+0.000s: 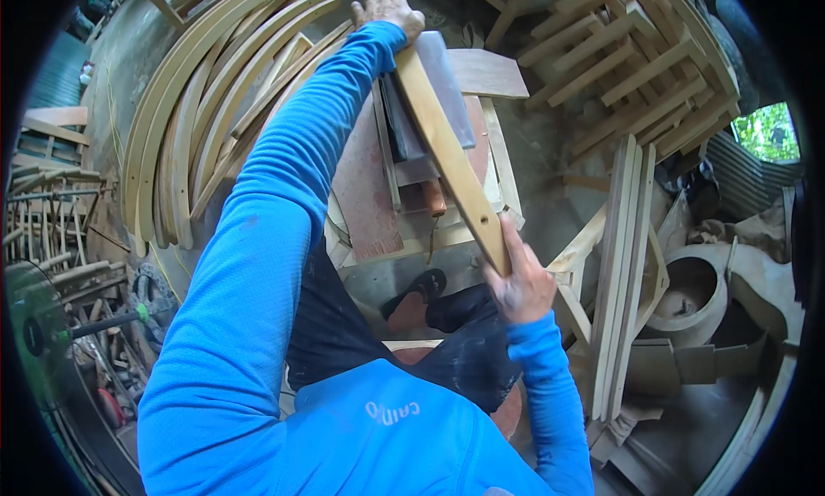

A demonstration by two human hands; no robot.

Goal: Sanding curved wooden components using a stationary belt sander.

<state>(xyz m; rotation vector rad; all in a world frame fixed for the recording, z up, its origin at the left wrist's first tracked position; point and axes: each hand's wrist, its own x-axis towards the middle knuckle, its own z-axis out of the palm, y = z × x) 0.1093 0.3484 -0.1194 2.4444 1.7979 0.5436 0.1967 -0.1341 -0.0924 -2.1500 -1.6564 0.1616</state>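
A long, slightly curved wooden bar (443,143) slants across the middle, with a small hole near its close end. At its far end my left hand (388,13) is closed over the wood, arm stretched out. My right hand (522,279) grips the near end, thumb and fingers around it. Under the bar lies a grey, flat-topped tool (447,88) with an orange-brown cylindrical handle (434,197) and a cord hanging from it. Whether the bar touches the grey surface I cannot tell. The tool rests on a low wooden stand (365,212) in front of my knees.
Curved wooden pieces (185,143) are stacked at the far left. Slatted wooden frames (632,66) pile up at the far right. Long straight boards (617,281) lean near my right arm, beside a round pale container (687,298). A fan (39,333) stands at left.
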